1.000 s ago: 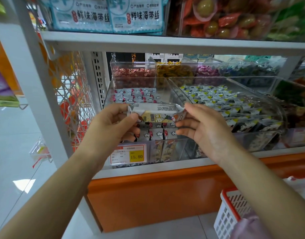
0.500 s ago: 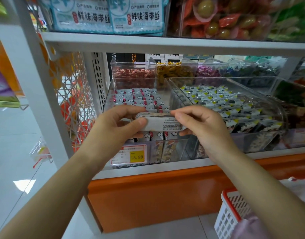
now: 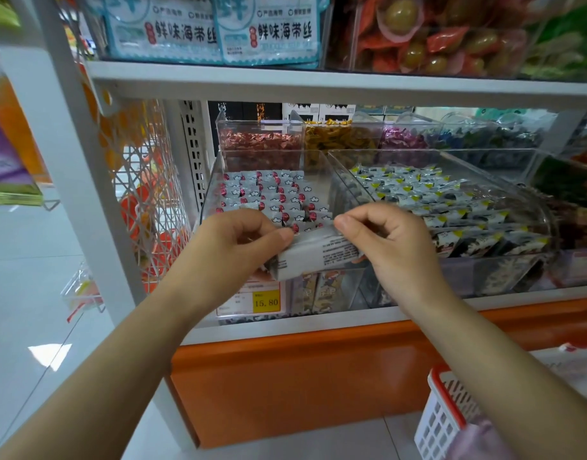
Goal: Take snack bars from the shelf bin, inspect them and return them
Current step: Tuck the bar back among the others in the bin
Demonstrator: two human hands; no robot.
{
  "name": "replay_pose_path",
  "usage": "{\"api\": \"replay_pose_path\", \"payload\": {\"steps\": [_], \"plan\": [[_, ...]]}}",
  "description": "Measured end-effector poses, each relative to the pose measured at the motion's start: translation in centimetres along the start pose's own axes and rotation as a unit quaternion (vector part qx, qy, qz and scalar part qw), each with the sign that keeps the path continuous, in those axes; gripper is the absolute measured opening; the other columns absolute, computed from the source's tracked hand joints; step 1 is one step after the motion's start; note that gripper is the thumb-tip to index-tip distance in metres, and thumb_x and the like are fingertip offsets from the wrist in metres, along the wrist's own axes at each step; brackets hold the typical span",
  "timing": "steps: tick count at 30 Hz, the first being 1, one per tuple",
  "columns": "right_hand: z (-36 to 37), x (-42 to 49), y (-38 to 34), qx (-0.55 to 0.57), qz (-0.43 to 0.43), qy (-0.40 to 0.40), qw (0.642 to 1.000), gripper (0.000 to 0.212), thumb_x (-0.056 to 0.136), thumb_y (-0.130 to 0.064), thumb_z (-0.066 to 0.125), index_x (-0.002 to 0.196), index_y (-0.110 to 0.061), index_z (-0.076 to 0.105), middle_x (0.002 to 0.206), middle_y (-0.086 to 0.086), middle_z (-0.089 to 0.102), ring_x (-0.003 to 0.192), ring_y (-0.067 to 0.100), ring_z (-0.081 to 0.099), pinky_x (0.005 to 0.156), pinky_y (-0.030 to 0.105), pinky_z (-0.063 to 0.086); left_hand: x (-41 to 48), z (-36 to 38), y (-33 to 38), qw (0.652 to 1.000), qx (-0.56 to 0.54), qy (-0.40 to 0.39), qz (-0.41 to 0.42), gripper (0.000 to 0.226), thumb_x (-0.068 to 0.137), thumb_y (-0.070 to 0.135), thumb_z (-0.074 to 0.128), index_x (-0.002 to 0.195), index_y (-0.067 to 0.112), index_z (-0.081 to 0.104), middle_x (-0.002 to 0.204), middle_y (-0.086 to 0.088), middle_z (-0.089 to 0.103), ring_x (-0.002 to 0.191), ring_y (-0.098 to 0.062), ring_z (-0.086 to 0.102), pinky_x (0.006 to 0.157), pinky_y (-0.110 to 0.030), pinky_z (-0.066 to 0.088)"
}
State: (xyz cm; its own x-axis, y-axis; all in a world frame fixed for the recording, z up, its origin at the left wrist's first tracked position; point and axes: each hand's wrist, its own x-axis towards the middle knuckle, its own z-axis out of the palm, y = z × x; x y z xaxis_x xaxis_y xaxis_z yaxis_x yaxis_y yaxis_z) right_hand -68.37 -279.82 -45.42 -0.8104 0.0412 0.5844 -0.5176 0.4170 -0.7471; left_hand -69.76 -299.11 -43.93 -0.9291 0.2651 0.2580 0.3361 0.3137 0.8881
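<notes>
A white-wrapped snack bar (image 3: 313,257) with small printed text on its back is held in front of the clear shelf bin (image 3: 215,180). My left hand (image 3: 232,247) grips its left end, thumb on the near face. My right hand (image 3: 391,244) pinches its right end between thumb and curled fingers. The bar tilts, right end higher. Behind it the bin holds several rows of the same bars (image 3: 272,194), white with red marks.
A second clear bin (image 3: 538,207) of yellow-marked packets stands to the right. Candy bins fill the back row. A yellow price tag (image 3: 266,302) reads 15.80. A white basket with a red rim (image 3: 441,410) sits low right. A white shelf upright (image 3: 83,180) stands to the left.
The bar was turned over from its printed front to its text-covered back and lowered slightly. Both hands rolled with it and stayed on its ends.
</notes>
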Motion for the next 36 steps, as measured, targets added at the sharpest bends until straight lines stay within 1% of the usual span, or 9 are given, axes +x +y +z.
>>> {"api": "replay_pose_path", "payload": {"steps": [4, 7, 9, 11, 14, 17, 24, 32, 36], "plan": [[0.1, 0.0, -0.1, 0.008, 0.006, -0.009, 1.0, 0.016, 0.087, -0.018, 0.063, 0.075, -0.028, 0.067, 0.067, -0.017, 0.064, 0.068, -0.004, 0.058, 0.061, 0.007, 0.04, -0.1, -0.6, 0.3, 0.999, 0.035, -0.02, 0.028, 0.029, 0.075, 0.036, 0.06, 0.073, 0.009, 0.071, 0.071, 0.005, 0.071, 0.061, -0.008, 0.068, 0.054, -0.015, 0.053], [0.2, -0.1, -0.1, 0.022, 0.019, -0.017, 0.999, 0.013, 0.087, -0.018, 0.062, 0.077, -0.023, 0.069, 0.071, -0.012, 0.066, 0.069, -0.002, 0.06, 0.062, 0.01, 0.043, 0.3, -0.9, 0.0, 0.997, 0.072, -0.015, 0.036, 0.035, 0.075, 0.038, 0.06, 0.075, 0.005, 0.071, 0.075, -0.014, 0.07, 0.066, -0.03, 0.067, 0.053, -0.023, 0.056], [0.2, -0.1, -0.1, 0.04, 0.03, -0.017, 0.999, 0.014, 0.087, -0.017, 0.062, 0.077, -0.023, 0.069, 0.069, -0.013, 0.067, 0.068, -0.002, 0.06, 0.061, 0.011, 0.044, 0.4, -1.0, 0.0, 0.997, 0.07, -0.017, 0.03, 0.03, 0.079, 0.031, 0.063, 0.076, 0.002, 0.07, 0.077, -0.019, 0.069, 0.066, -0.037, 0.065, 0.05, -0.017, 0.053], [0.2, -0.1, -0.2, 0.049, 0.035, -0.019, 0.998, 0.014, 0.087, -0.017, 0.062, 0.076, -0.024, 0.069, 0.068, -0.016, 0.067, 0.067, -0.003, 0.061, 0.06, 0.011, 0.045, 0.5, -1.1, 0.1, 0.998, 0.06, -0.02, 0.025, 0.028, 0.079, 0.029, 0.064, 0.076, 0.002, 0.071, 0.072, -0.009, 0.07, 0.061, -0.031, 0.065, 0.049, -0.013, 0.051], [0.3, -0.2, -0.2, 0.063, 0.052, -0.014, 0.997, 0.016, 0.087, -0.018, 0.061, 0.075, -0.025, 0.069, 0.067, -0.014, 0.068, 0.064, -0.001, 0.062, 0.053, 0.013, 0.047, 0.3, -1.0, 0.0, 0.997, 0.061, -0.016, 0.041, 0.031, 0.079, 0.033, 0.061, 0.074, 0.004, 0.07, 0.072, -0.017, 0.067, 0.056, -0.024, 0.065, 0.049, -0.011, 0.049], [0.3, -0.3, -0.2, 0.068, 0.066, 0.006, 0.995, 0.015, 0.087, -0.019, 0.062, 0.075, -0.024, 0.069, 0.069, 0.001, 0.068, 0.062, 0.004, 0.062, 0.049, 0.017, 0.05, 0.1, -1.0, 0.2, 0.999, 0.029, -0.027, 0.028, 0.038, 0.069, 0.048, 0.057, 0.077, 0.013, 0.069, 0.071, -0.002, 0.069, 0.06, -0.009, 0.067, 0.054, -0.013, 0.052], [-0.2, 0.0, -0.1, 0.12, 0.129, -0.014, 0.984, 0.019, 0.073, -0.031, 0.068, 0.071, -0.012, 0.071, 0.074, 0.016, 0.069, 0.061, 0.018, 0.066, 0.05, 0.023, 0.054, 0.1, -1.3, -0.2, 0.999, 0.011, -0.04, -0.002, 0.024, 0.067, 0.038, 0.064, 0.09, 0.031, 0.062, 0.085, 0.002, 0.071, 0.069, -0.012, 0.069, 0.063, -0.02, 0.056], [-0.4, 0.3, 0.4, 0.196, 0.203, -0.052, 0.958, 0.023, 0.062, -0.038, 0.068, 0.059, -0.015, 0.069, 0.067, 0.004, 0.072, 0.059, 0.015, 0.067, 0.047, 0.021, 0.052, 0.1, -0.9, -0.6, 0.999, 0.031, -0.038, 0.01, 0.015, 0.086, 0.022, 0.061, 0.092, 0.035, 0.061, 0.085, 0.007, 0.07, 0.071, -0.008, 0.068, 0.069, -0.021, 0.057], [-0.1, 0.0, 0.6, 0.226, 0.198, -0.05, 0.952, 0.035, 0.069, -0.043, 0.063, 0.081, -0.012, 0.072, 0.074, 0.01, 0.07, 0.061, 0.017, 0.064, 0.05, 0.021, 0.052, 0.3, -0.6, -1.0, 1.0, 0.015, 0.001, -0.015, 0.013, 0.092, 0.021, 0.053, 0.088, 0.025, 0.065, 0.087, -0.001, 0.07, 0.07, -0.011, 0.069, 0.067, -0.027, 0.059]]}}
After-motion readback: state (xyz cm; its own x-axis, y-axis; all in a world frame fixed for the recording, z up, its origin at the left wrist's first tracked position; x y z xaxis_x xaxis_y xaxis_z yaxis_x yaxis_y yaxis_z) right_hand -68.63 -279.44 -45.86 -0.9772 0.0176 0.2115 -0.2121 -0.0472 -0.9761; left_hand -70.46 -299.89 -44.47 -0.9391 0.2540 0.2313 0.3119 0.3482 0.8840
